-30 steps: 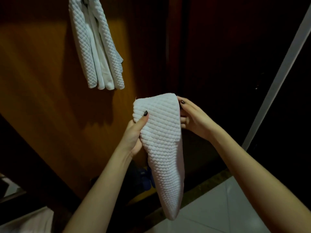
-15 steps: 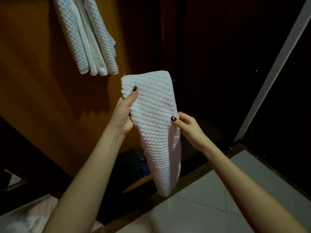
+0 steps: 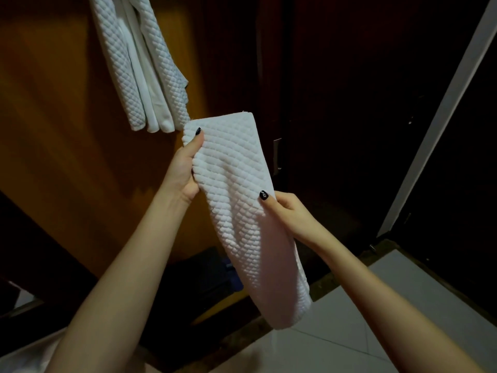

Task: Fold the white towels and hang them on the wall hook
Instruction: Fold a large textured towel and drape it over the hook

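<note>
The orange-brown wooden wall panel (image 3: 53, 135) fills the left of the view, with dark doors to its right and pale floor tiles (image 3: 408, 313) below. In front of the panel a white quilted towel (image 3: 242, 216) is held up off the floor, already folded into a long, narrow strip, so its folding looks about done and its hanging is left. A second white towel (image 3: 139, 65) already hangs on the panel above left; the hook itself is out of view. The left hand (image 3: 183, 170) grips the held towel's upper left corner, thumb across the front. The right hand (image 3: 287, 214) pinches its right edge midway down. The strip's top edge sits just beside the hung towel's lower ends, and the way upward looks unobstructed.
</note>
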{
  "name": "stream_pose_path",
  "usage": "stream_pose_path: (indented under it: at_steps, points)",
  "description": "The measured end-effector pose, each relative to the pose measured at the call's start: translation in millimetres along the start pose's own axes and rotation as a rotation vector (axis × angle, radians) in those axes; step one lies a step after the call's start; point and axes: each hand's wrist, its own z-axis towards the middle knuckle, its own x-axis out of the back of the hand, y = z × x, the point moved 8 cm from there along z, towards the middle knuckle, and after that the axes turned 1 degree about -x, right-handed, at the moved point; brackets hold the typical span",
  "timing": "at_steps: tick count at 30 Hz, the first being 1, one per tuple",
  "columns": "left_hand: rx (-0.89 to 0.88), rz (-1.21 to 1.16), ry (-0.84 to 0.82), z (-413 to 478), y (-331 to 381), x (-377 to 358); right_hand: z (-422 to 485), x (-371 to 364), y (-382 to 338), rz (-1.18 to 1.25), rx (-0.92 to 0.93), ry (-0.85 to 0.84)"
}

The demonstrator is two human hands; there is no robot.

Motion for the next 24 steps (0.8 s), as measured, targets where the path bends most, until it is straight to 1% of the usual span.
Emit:
stream_pose_path:
  at_steps: [3,5,8,11,14,17,20,21,24]
  points:
    - [-0.011,0.020,-0.027,2,4,-2,-1,-3,-3,0.003,-0.017,-0.052]
    - [-0.005,0.044,-0.011,4,5,-1,0,-1,-7,0.012,-0.013,-0.051]
    - [0.011,0.096,0.023,6,5,6,2,1,-10,0.053,-0.013,-0.013]
    - [0.102,0.127,-0.005,-2,-11,16,5,5,-11,0.090,0.005,0.069]
    - [0.198,0.065,-0.016,-17,-45,27,8,10,-5,0.130,-0.010,0.140]
    - [0.167,-0.022,0.007,-22,-59,31,5,11,6,0.146,-0.080,0.160]
    - [0.149,-0.043,0.039,-21,-59,32,-3,11,18,0.120,-0.150,0.179]
    - [0.149,-0.045,0.045,-20,-59,33,-4,11,24,0.105,-0.175,0.168]
    - [0.150,-0.061,0.046,-19,-59,31,-10,4,30,0.077,-0.180,0.054]
